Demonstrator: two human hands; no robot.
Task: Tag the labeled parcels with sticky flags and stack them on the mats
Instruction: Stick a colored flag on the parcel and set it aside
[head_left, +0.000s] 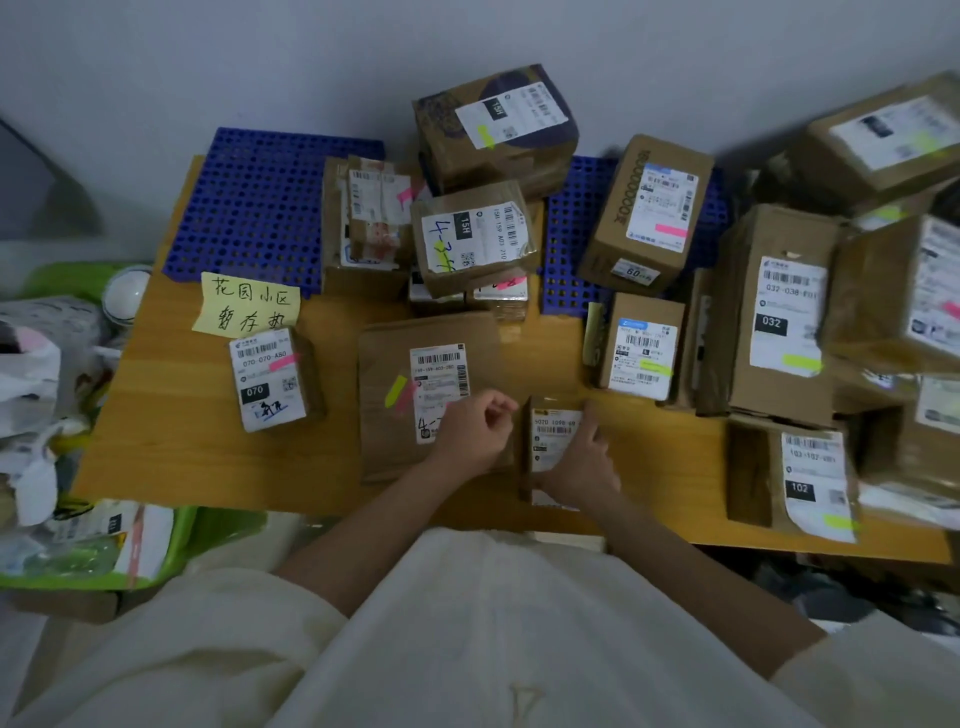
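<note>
Head view | small parcel (553, 441) at 6 o'clock on table (171, 441), no flag seen | right hand (582, 462) grips its side | left hand (475, 431) curled, content cannot tell | several flagged parcels stacked on blue mats (249, 208) at 12 o'clock, others wait at 3 o'clock

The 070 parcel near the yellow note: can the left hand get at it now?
Probably yes. The left hand holds nothing, and only bare table lies between it and the 070 parcel.
</note>
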